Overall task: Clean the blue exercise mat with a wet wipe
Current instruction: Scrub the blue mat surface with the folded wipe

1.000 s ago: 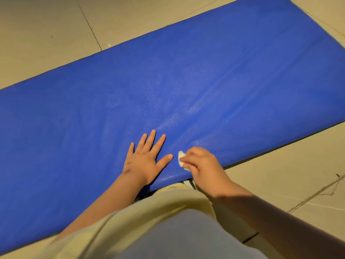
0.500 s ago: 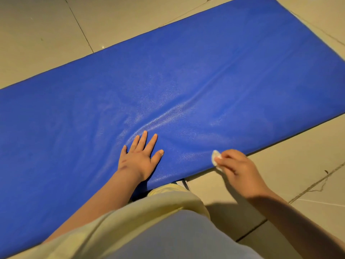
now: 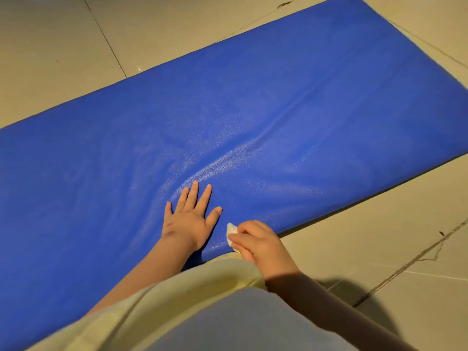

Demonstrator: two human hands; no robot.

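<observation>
Right, the left hand (image 3: 188, 219) is lying flat with fingers spread, pressing down on the blue mat (image 3: 278, 110) close to its near edge. The right hand (image 3: 258, 240) is curling its fingers round a small bunched wet wipe (image 3: 231, 231) and rubbing it on that same edge, just beside the left thumb. The mat is lying across the tiled floor (image 3: 379, 224), and it is rucking into a ridge beyond the left fingertips. To my eye the wiping wants longer, overlapping strokes, with the flat hand keeping the cover taut. Compared with half a second ago, the wiping hand is coming back leftward from further along the near edge, while the bracing hand is staying put.
</observation>
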